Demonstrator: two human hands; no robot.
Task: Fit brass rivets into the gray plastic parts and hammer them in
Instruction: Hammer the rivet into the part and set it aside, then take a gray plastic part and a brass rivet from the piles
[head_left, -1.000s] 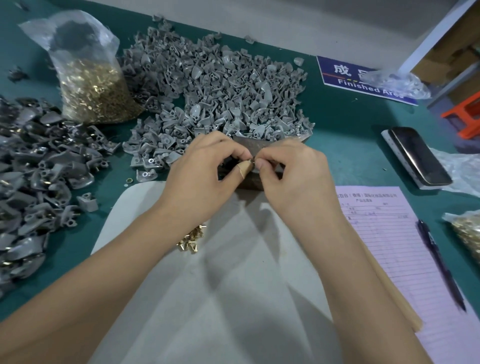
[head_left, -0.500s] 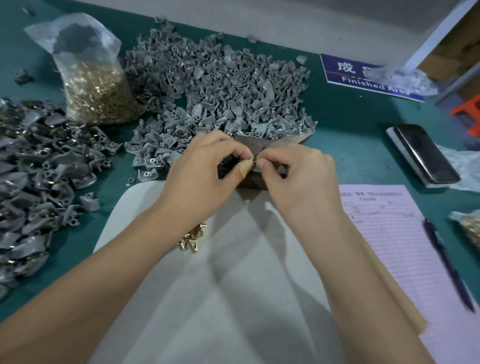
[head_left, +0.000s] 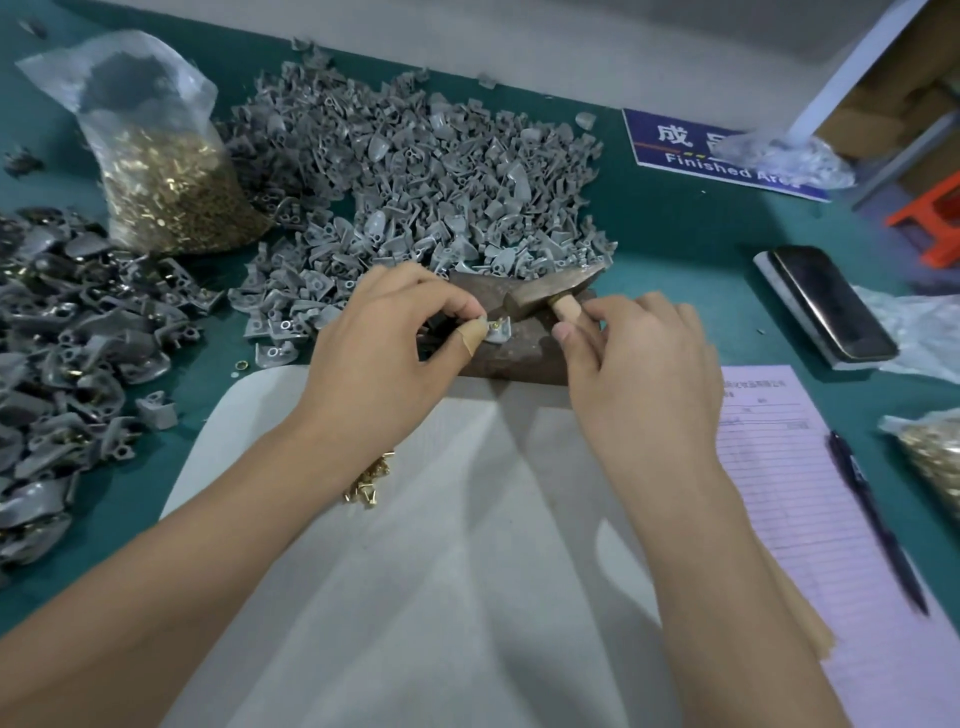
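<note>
Left hand pinching gray part with brass rivet on block; right hand gripping hammer.

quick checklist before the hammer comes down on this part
1. Part on the block: ok, it sits on the dark block's top.
2. Rivet in the part: ok, brass shows in its hole; how deep, cannot tell.
3. Left hand steadying the part: ok, thumb and forefinger pinch its left edge.
4. Left fingers clear of the strike: not ok, the taped thumb lies right beside the rivet.
5. Right hand gripping the hammer: cannot tell, its fingers are at the wooden handle but the grip is hidden.
6. Hammer raised over the rivet: not ok, its head lies low on the block behind the part.
</note>
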